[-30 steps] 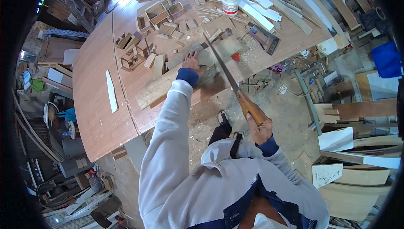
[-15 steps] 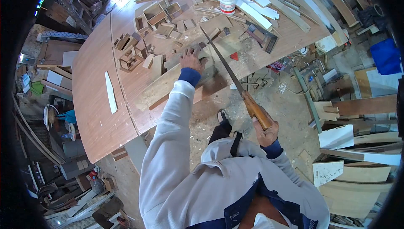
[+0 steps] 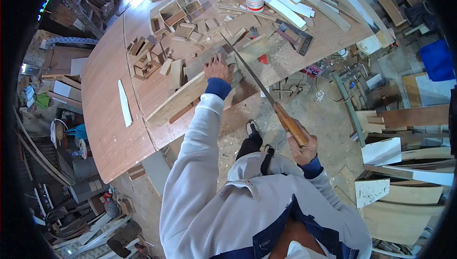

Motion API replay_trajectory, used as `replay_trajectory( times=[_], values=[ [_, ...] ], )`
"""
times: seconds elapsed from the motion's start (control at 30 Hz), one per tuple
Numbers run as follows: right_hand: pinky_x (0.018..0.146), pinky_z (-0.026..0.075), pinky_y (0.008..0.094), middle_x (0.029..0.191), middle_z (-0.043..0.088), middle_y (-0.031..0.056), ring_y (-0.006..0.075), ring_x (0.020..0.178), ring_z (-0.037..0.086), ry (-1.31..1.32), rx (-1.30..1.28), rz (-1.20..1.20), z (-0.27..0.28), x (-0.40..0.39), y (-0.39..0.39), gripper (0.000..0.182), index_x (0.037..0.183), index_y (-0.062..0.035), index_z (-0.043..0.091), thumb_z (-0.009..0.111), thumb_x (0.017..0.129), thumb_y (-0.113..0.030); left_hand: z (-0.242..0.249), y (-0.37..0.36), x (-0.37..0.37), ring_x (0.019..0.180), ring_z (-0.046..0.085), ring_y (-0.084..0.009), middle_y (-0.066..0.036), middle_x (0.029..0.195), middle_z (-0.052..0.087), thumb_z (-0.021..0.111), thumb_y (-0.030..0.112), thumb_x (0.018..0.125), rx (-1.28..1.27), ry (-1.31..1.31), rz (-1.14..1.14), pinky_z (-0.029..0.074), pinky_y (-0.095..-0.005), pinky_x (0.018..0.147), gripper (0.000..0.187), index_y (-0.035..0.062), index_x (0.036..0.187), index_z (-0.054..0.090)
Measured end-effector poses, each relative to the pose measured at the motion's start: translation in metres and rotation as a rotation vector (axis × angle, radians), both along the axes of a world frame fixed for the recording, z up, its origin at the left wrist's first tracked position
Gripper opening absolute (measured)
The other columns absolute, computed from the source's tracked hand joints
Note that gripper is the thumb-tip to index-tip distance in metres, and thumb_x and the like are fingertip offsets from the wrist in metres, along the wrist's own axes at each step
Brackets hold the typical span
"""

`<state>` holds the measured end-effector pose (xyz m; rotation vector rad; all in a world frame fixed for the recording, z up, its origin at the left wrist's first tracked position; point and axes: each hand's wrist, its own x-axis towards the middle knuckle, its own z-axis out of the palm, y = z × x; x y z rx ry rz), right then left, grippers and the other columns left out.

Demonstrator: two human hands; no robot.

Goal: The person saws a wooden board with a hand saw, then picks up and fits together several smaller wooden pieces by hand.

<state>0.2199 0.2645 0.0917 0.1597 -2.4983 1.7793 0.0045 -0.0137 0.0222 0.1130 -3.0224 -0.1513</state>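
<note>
Board [image 3: 173, 98]: on the near part of the table [image 3: 102, 116], long edge running slantwise. Change noted: its visible face has narrowed since the earlier views; we judge it has been tipped towards its edge, so its support now depends more on the left hand [image 3: 219, 68]. That hand lies at the board, fingers extended; we cannot tell whether it grips or only presses. Right hand [image 3: 303, 148]: closed around the wooden handle of the saw [image 3: 254, 79]. The blade crosses over the board in our view; contact cannot be confirmed. Beyond: small wooden boxes [image 3: 176, 19], a red piece [image 3: 263, 59] near the blade, a white tub [image 3: 254, 1] farther off.
</note>
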Motion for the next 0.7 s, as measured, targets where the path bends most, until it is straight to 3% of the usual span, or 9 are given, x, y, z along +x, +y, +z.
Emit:
replay_trajectory(
  times=[0.43, 0.7],
  values=[
    [0.077, 0.053, 0.0298, 0.108, 0.067, 0.0228, 0.0245, 0.092, 0.070, 0.025, 0.023, 0.025, 0.007, 0.011, 0.011, 0.041, 0.122, 0.0050, 0.057, 0.063, 0.083, -0.003, -0.005, 0.008, 0.009, 0.112, 0.057, -0.0265, -0.008, 0.120, 0.060, 0.066, 0.038, 0.082, -0.033, 0.060, 0.007, 0.038, -0.0486, 0.090, 0.049, 0.0128, 0.121, 0.051],
    [0.073, 0.052, 0.0274, 0.100, 0.068, 0.0174, 0.0155, 0.078, 0.067, -0.147, -0.001, 0.027, 0.019, 0.020, 0.021, 0.040, 0.124, 0.0029, 0.057, 0.062, 0.085, -0.005, -0.001, 0.009, 0.012, 0.107, 0.059, -0.0286, -0.011, 0.117, 0.062, 0.064, 0.037, 0.082, 0.016, 0.000, -0.019, 0.039, -0.0487, 0.092, 0.048, 0.0140, 0.121, 0.050]
  ],
)
